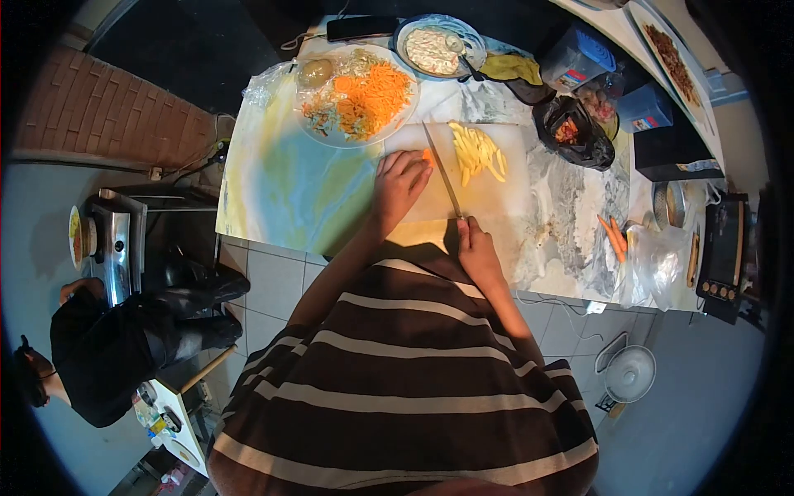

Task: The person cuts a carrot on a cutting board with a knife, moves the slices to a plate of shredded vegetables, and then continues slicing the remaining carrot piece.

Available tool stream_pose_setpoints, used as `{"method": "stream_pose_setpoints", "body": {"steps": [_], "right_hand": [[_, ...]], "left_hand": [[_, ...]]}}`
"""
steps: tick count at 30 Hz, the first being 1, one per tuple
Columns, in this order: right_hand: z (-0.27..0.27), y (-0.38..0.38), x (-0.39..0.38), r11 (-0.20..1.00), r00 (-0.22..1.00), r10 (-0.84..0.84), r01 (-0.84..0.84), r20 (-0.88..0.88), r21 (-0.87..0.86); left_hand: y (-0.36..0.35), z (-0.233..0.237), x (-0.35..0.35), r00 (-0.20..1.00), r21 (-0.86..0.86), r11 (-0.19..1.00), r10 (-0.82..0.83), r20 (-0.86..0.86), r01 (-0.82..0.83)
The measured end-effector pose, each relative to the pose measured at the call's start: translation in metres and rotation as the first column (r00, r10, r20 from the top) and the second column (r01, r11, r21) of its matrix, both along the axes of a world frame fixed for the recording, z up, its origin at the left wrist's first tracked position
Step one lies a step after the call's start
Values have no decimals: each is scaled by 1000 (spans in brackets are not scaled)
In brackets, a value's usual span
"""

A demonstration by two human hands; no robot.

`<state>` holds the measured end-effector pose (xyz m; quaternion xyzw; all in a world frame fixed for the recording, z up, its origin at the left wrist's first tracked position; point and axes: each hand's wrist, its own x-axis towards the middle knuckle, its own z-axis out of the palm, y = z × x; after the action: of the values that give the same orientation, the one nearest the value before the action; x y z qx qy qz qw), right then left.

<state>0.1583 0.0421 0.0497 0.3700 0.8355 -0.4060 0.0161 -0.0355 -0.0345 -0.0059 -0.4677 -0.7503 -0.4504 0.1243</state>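
My right hand [475, 240] is closed around the handle of a long kitchen knife [445, 178], its blade pointing away from me over the white cutting board [509, 198]. Just left of the blade, my left hand [400, 186] lies with bent fingers over an orange piece of carrot [428, 156], pressing it to the board. The fingers hide part of that piece. To the right of the knife is a pile of pale yellow strips [475, 152], like cut potato.
Beyond my left hand stands a plate [331, 139] of shredded carrot [385, 89]. A bowl [405, 62] of white mixture, a black bag [591, 149], whole carrots [613, 238] and a clear plastic bag [657, 264] surround the board. Another person [107, 347] sits left, by a stove [116, 248].
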Motion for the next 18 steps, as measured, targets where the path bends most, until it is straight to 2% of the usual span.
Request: {"method": "stream_pose_setpoints", "body": {"steps": [13,18], "right_hand": [[-11,-2,2,999,1000,17,-16,-12,38],[-4,-5,-1,1000,1000,-21,21,-16,-7]], "left_hand": [[-1,-2,-2,1000,-8,1000,1,-17,-1],[-1,0,-2,1000,-43,999,0,-6,0]]}}
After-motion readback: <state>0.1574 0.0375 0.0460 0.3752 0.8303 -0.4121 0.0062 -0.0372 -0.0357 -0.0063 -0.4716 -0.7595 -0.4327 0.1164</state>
